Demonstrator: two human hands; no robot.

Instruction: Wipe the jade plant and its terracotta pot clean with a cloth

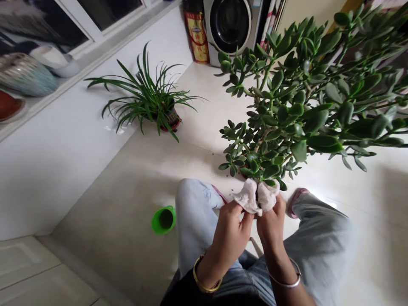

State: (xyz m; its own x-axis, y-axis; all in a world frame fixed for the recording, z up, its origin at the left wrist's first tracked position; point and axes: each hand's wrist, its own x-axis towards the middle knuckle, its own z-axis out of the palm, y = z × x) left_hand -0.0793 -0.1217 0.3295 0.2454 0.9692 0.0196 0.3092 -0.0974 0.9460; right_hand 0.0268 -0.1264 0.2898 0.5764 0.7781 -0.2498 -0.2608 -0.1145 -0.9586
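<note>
My left hand (228, 238) and my right hand (270, 227) each pinch a fold of a damp-looking white cloth (256, 196). The cloth wraps around a low leaf of a large jade plant (274, 114), whose thick green leaves spread above my hands. The leaf inside the cloth is mostly hidden. A gold bangle (206, 276) circles my left wrist, and a silver bangle (284, 276) circles my right. My knees in pale jeans (194, 216) lie on either side of my hands.
A bright green cup (165, 220) stands on the tiled floor left of my knee. A potted spider plant (146, 97) sits farther off by the white wall. A front-loading washing machine (230, 25) and a red-and-gold container (197, 36) stand at the back.
</note>
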